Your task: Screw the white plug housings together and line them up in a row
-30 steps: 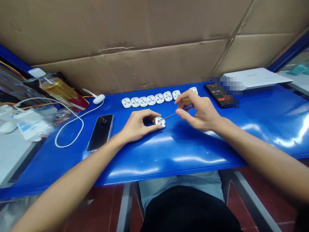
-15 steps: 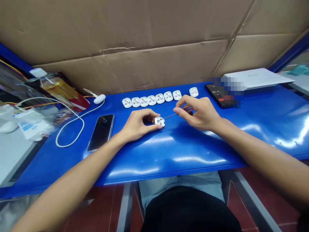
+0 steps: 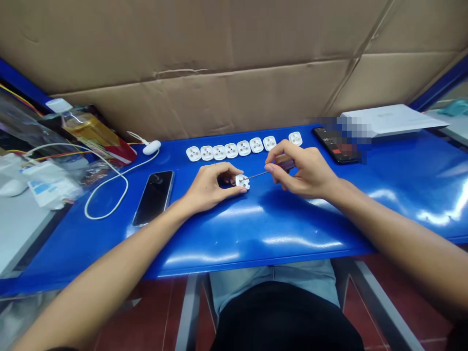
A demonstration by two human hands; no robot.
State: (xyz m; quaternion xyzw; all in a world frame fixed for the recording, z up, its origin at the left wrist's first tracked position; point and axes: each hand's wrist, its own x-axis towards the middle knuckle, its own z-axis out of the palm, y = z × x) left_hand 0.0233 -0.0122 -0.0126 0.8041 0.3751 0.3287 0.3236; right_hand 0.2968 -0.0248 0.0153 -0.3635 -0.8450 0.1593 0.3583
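My left hand pinches a small white plug part against the blue table, fingers closed round it. My right hand grips a thin screwdriver by its dark handle, and the metal tip rests on the white part. Behind my hands, a row of several similar white plug parts lies along the back of the table, with one more set apart to the right.
A dark phone lies face up left of my left hand. A white cable loops further left beside plastic bags and a bottle. Another phone and a white box sit at the back right. Cardboard walls the back.
My right hand's fingers have shifted on the screwdriver handle, as in turning it. The left hand and the white part have stayed put. The camera has tipped slightly.
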